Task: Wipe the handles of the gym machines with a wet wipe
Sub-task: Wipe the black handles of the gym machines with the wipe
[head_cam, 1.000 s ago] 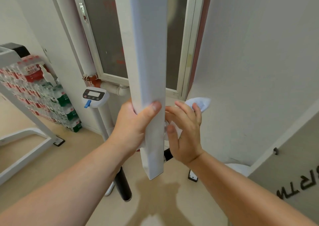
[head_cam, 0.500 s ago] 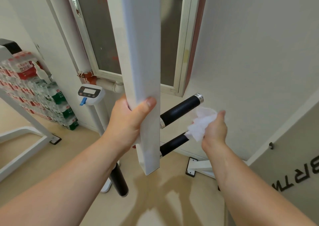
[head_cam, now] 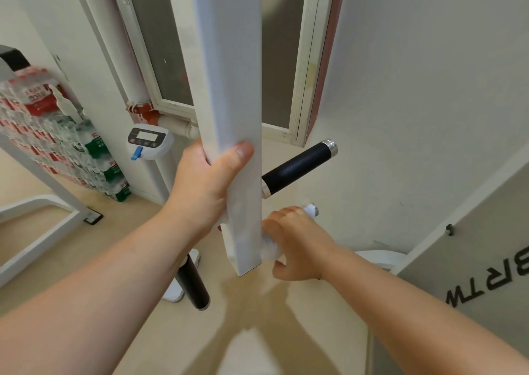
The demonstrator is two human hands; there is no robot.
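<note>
Gym corner, window behind, beige floor. Upright white post clamped by L grip. Below: lower handle wrapped in wet wipe, both clasped by curled R grip. Risk: wipe bunched, underside missed; post swung if L hold loosened.

Your right hand dropped from the upper handle, now bare, to the lower handle. 0.5 s ago it pinched the wipe near that handle's outer end. Now it grips round the handle, wipe under the palm, right against the white post.
</note>
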